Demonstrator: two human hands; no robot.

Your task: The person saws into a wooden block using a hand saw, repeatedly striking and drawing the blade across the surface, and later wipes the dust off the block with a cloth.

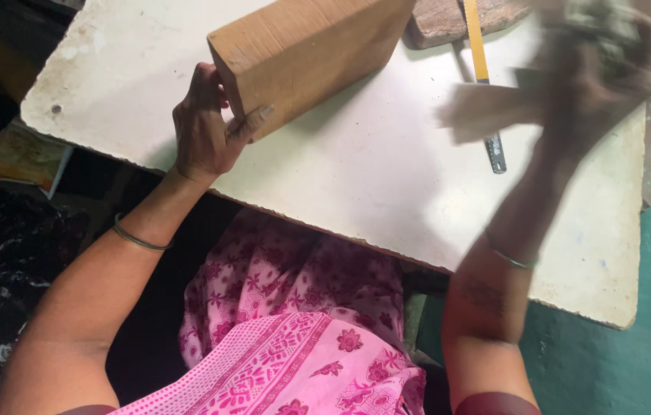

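Gripping one tan rectangular wooden block (306, 54) near the white worktop's (356, 184) far-left edge was the left hand (206, 131); the blurred right hand (594, 77) clutched one greyish wad, one yellow-handled saw (483, 84) beneath.

No packages, signs or screens in view. Closest thing: a printed sheet (22, 154), orange and green, lying flat below the white table's (356, 184) left edge, partly hidden; print unreadable.
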